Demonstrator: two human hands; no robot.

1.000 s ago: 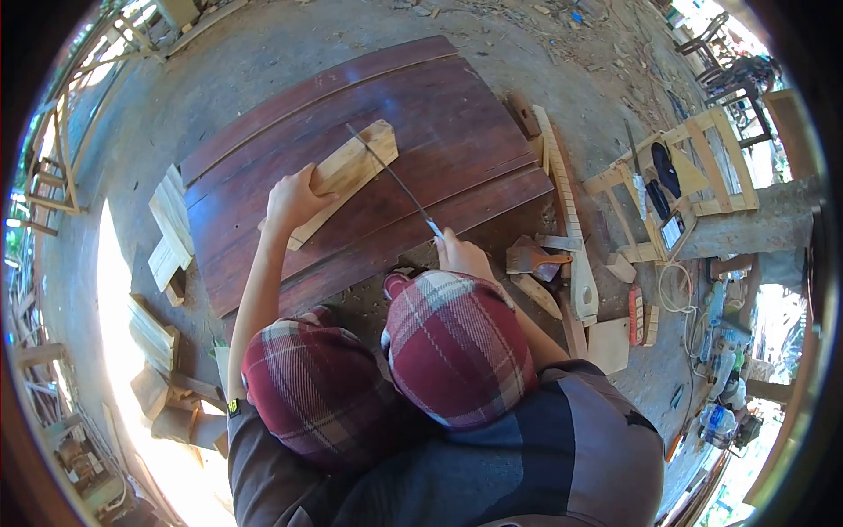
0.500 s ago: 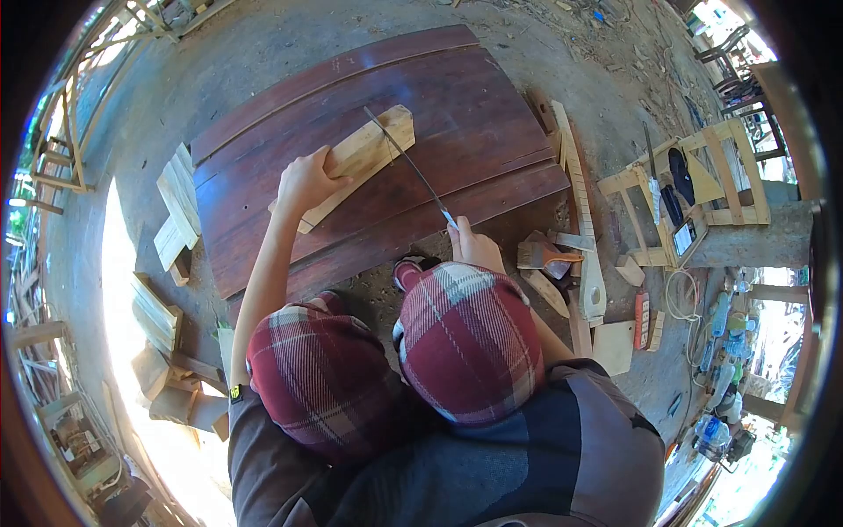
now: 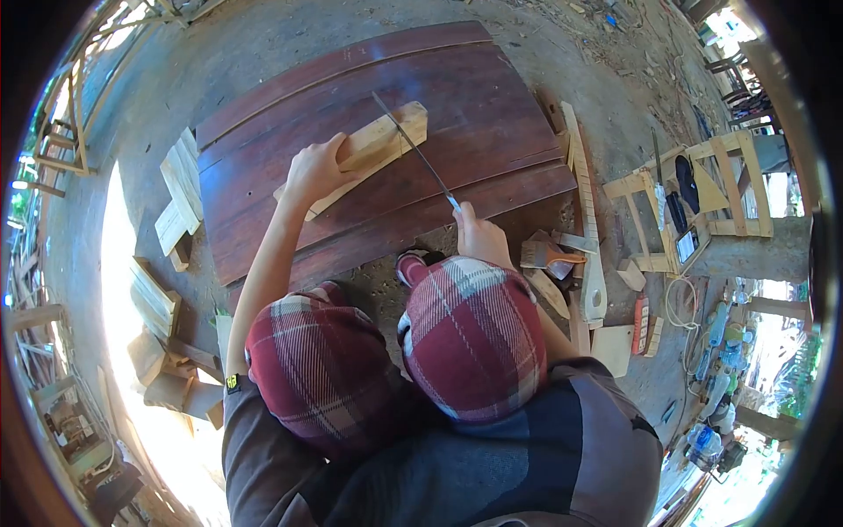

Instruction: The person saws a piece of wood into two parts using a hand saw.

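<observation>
A pale wooden block (image 3: 383,138) with an angled far end lies slantwise on the dark red-brown wooden panel (image 3: 290,114). My left hand (image 3: 316,171) is wrapped over its near part and presses it against the panel. In my right hand (image 3: 480,237), at the panel's near edge, is the light-coloured handle of a hand saw (image 3: 421,158), held in a closed grip. The saw's thin dark blade, seen edge-on, crosses the block near its far end. The tip of the blade reaches past the block's far side. Whether the wood is cut under the blade is too small to tell.
Pale offcuts (image 3: 180,189) lie left of the panel. To the right are a wide brush (image 3: 549,255), a long wooden strip (image 3: 590,220) and a slatted wooden frame (image 3: 645,198) carrying tools and a phone. My knees in plaid cloth (image 3: 474,342) are close below.
The saw and my right hand have shifted slightly forward along the blade's line, with more blade past the block. My left hand stays on the block; the whole view has shifted a little.
</observation>
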